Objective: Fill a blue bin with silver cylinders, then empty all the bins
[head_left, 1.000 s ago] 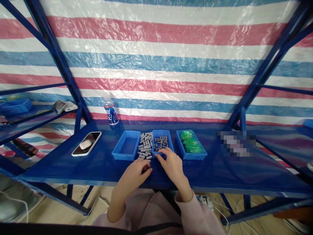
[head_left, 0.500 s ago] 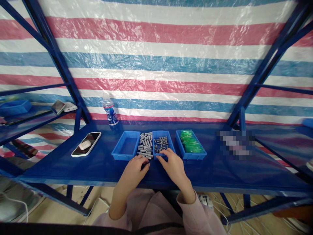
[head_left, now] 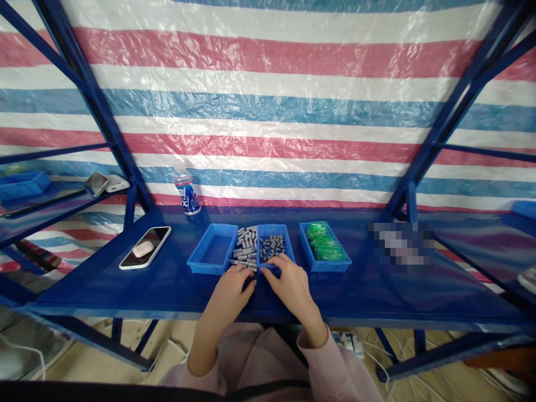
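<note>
My right hand (head_left: 288, 282) grips the front rim of the middle blue tray (head_left: 288, 245), fingers over the edge and thumb in front. Small dark metal screw-like parts (head_left: 272, 245) lie loose inside that tray. My left hand (head_left: 230, 287) rests on the table at the front of a pile of short grey cylinders (head_left: 246, 245). Its fingers are curled, the thumb stands apart, and nothing shows between them. The cylinders fill the gap between the middle tray and an empty blue tray (head_left: 213, 269) on the left.
On the right stands a blue tray (head_left: 329, 268) of green plastic packets (head_left: 324, 243). A phone (head_left: 157, 243) with a small pale case (head_left: 143, 249) on it lies left. A bottle (head_left: 187, 192) stands behind. Something pixelated (head_left: 400, 244) lies far right. Blue frame posts (head_left: 408, 173) flank the table (head_left: 335, 298).
My right hand and the middle tray have shifted slightly left, the cylinders and left tray with them. My left hand stays nearly where it was. The whole view has moved a little.
</note>
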